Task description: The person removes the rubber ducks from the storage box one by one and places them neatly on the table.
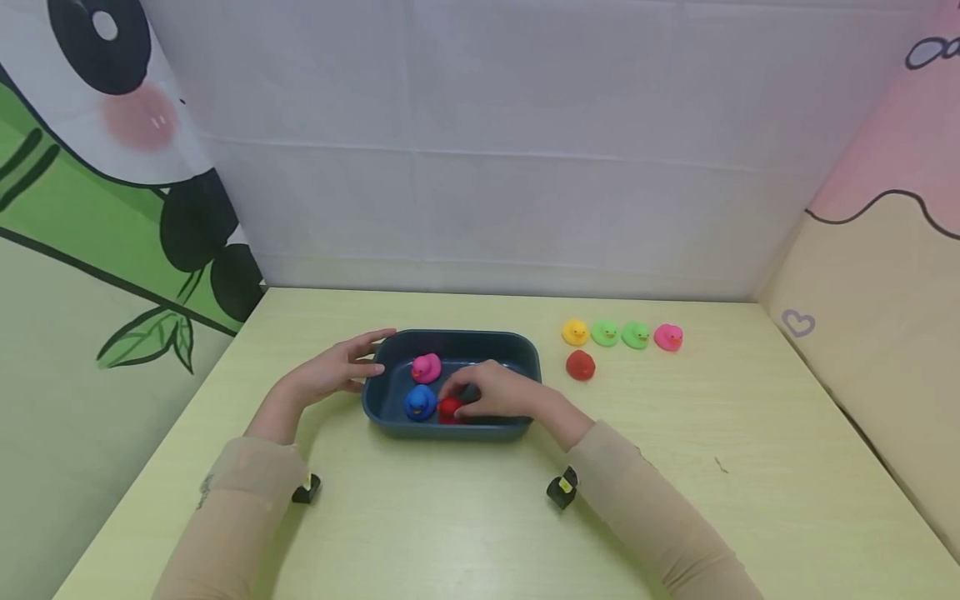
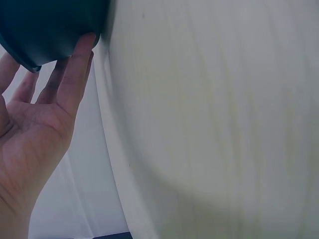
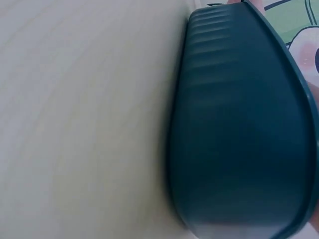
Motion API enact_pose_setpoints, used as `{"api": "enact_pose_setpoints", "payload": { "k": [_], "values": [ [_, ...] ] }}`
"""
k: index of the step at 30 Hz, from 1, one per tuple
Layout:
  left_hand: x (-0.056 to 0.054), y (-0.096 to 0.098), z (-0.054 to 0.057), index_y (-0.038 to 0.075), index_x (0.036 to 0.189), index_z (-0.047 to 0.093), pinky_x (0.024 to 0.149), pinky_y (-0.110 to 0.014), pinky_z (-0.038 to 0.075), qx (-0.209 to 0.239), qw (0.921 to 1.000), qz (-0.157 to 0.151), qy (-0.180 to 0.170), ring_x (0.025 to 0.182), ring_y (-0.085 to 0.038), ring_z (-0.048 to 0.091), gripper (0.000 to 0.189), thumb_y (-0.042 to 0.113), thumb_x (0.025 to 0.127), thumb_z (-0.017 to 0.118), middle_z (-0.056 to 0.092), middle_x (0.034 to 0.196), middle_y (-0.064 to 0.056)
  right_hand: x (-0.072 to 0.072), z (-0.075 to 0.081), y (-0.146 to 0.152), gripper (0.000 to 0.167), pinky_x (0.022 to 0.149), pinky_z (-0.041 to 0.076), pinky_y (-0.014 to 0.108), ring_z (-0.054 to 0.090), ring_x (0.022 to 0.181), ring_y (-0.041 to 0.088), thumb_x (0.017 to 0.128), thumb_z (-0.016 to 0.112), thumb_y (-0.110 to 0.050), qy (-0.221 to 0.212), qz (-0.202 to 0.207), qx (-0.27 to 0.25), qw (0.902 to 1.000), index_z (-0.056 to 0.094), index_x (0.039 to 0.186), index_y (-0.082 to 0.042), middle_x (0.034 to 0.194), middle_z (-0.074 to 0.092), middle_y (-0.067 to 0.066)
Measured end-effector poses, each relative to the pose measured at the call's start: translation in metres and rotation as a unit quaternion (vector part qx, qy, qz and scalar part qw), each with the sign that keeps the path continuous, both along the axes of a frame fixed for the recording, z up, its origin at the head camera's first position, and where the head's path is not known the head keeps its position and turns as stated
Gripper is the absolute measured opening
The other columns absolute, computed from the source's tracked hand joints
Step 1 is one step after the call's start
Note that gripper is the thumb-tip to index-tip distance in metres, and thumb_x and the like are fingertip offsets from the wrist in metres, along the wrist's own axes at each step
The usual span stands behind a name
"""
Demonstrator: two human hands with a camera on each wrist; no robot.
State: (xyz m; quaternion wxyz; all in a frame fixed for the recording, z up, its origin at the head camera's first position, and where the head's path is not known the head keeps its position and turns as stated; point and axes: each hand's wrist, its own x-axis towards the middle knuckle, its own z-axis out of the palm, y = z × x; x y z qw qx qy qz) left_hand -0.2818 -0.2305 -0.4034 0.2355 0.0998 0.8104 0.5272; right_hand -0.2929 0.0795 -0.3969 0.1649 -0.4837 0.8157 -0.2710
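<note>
A dark blue-green rectangular basin (image 1: 450, 432) stands on the table. My left hand (image 1: 341, 367) rests at its left end, fingers fairly straight against the outer wall and rim; the left wrist view shows that hand (image 2: 40, 119) against the basin wall (image 2: 50, 30). Inside the basin, my right hand (image 1: 497, 390) pinches a red rubber duck (image 1: 450, 410) between thumb and fingers, partly covering it. Beside it sit a blue duck (image 1: 420, 403) and, behind, a pink duck (image 1: 426, 367). In the right wrist view, the basin's side (image 3: 239, 129) hides most of the right hand.
To the right of the basin, a yellow duck (image 1: 575, 332), two green ducks (image 1: 605, 333) and a pink duck (image 1: 668, 337) form a row. A red duck (image 1: 581, 365) sits in front of the yellow one. A pale wall sheet (image 1: 525, 208) hangs behind the table.
</note>
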Motion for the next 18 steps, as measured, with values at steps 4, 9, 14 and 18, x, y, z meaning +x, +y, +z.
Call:
{"api": "enact_pose_setpoints", "payload": {
  "k": [4, 9, 14, 18],
  "values": [
    [0.000, 0.000, 0.000, 0.035, 0.148, 0.023, 0.097, -0.052, 0.045, -0.003, 1.0000, 0.006, -0.004, 0.135, -0.039, 0.033, 0.062, 0.021, 0.096, 0.054, 0.019, 0.155, -0.013, -0.001, 0.007, 0.005, 0.027, 0.091, 0.050, 0.028, 0.059, 0.103, 0.012, 0.086, 0.070, -0.020, 0.004, -0.008, 0.001, 1.0000, 0.065, 0.113, -0.019, 0.109, 0.065, -0.008],
    [0.000, 0.001, 0.001, 0.037, 0.148, 0.024, 0.096, -0.051, 0.045, -0.006, 0.9999, 0.008, -0.007, 0.135, -0.037, 0.034, 0.062, 0.022, 0.096, 0.054, 0.020, 0.155, -0.011, -0.001, 0.017, 0.011, 0.029, 0.090, 0.050, 0.029, 0.059, 0.105, 0.014, 0.086, 0.070, -0.020, 0.011, -0.018, 0.002, 0.9998, 0.065, 0.114, -0.018, 0.111, 0.065, -0.006],
    [0.000, 0.000, 0.000, 0.032, 0.149, 0.023, 0.096, -0.052, 0.045, 0.010, 0.9999, 0.003, -0.009, 0.134, -0.040, 0.036, 0.062, 0.019, 0.096, 0.054, 0.019, 0.155, -0.014, -0.002, 0.024, 0.018, 0.030, 0.091, 0.051, 0.033, 0.060, 0.105, 0.017, 0.085, 0.070, -0.019, 0.022, -0.014, -0.005, 0.9996, 0.065, 0.115, -0.017, 0.112, 0.065, -0.004],
    [0.000, -0.001, 0.001, 0.031, 0.149, 0.023, 0.096, -0.053, 0.045, 0.014, 0.9998, 0.000, -0.011, 0.134, -0.040, 0.035, 0.062, 0.019, 0.097, 0.053, 0.019, 0.155, -0.015, -0.003, 0.030, 0.024, 0.031, 0.090, 0.051, 0.034, 0.059, 0.106, 0.017, 0.085, 0.070, -0.018, 0.025, -0.017, -0.008, 0.9995, 0.064, 0.115, -0.017, 0.112, 0.065, -0.004]
  ]
}}
